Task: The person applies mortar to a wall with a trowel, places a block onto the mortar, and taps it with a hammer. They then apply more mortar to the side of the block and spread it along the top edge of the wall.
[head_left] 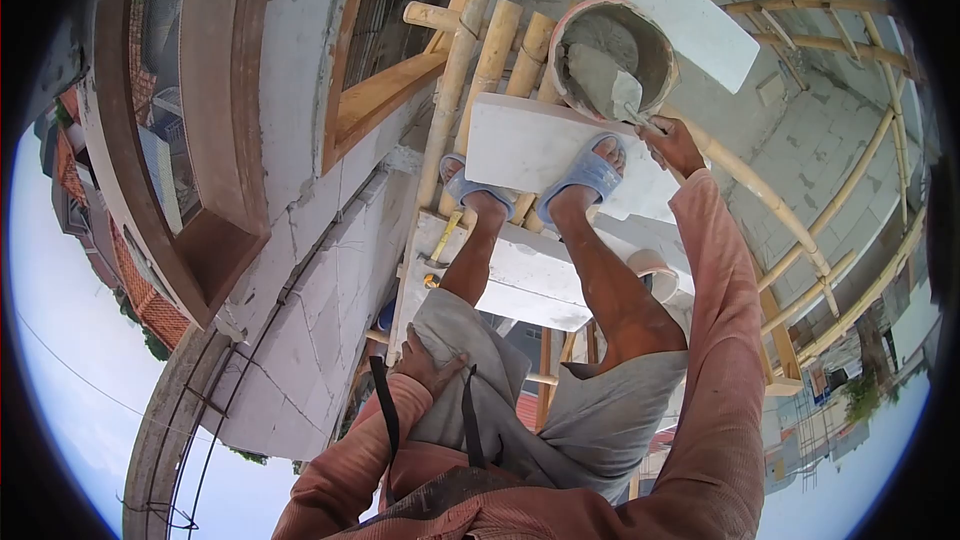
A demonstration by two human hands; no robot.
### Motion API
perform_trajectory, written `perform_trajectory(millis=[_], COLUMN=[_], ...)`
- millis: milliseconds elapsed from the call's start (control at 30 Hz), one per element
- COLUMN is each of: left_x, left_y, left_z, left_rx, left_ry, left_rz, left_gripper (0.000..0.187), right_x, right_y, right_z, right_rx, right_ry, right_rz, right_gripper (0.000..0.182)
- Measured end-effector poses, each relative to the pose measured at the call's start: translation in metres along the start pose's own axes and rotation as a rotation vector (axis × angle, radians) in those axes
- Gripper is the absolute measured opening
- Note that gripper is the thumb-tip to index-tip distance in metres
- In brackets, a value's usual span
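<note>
My right hand (672,147) is closed around the handle of a trowel (627,93). The trowel's blade rests at the near side of a round bucket (657,48), over wet grey mortar (595,72). The bucket stands just beyond my feet, by a white block (500,135). My left hand (428,365) lies against the grey shorts (450,330) at my left thigh, its fingers stretched over the cloth and holding nothing that I can see.
Under my blue sandals (575,175) are white blocks laid on bamboo poles (490,70). Bamboo rails (765,195) run along the right. A block wall (310,320) with wooden window frames (390,105) rises on the left. A smaller pail (655,270) stands behind my right leg.
</note>
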State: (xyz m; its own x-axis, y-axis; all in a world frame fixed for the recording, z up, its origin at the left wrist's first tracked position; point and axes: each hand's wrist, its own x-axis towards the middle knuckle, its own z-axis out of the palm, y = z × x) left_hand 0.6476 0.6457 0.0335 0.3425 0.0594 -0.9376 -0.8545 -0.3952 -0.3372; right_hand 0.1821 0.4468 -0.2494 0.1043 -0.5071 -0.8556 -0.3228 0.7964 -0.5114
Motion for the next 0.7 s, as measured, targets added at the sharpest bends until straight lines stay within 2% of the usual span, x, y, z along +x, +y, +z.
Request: perform_trajectory(millis=[200, 367, 433, 567, 700], left_x=[0.000, -0.002, -0.012, -0.005, -0.019], left_y=[-0.004, -0.003, -0.003, -0.025, -0.048], left_z=[-0.008, -0.014, -0.024, -0.008, -0.020], left_rx=[0.003, 0.025, -0.012, 0.016, -0.170], left_ry=[-0.029, -0.031, -0.075, 0.135, 0.156], left_rz=[0.023, 0.068, 0.073, 0.265, 0.343], left_gripper=[0.139, 0.135, 0.134, 0.124, 0.111], right_x=[-0.070, -0.144, -0.177, -0.243, -0.309], right_y=[-0.015, -0.060, -0.090, -0.156, -0.250], right_z=[0.003, -0.009, -0.013, -0.007, 0.041], right_rx=[0.176, 0.161, 0.122, -0.018, -0.020], right_ry=[0.074, 0.188, 0.192, 0.186, 0.109], right_rz=[-0.116, -0.143, -0.180, -0.291, -0.354], right_gripper=[0.024, 0.028, 0.028, 0.026, 0.026])
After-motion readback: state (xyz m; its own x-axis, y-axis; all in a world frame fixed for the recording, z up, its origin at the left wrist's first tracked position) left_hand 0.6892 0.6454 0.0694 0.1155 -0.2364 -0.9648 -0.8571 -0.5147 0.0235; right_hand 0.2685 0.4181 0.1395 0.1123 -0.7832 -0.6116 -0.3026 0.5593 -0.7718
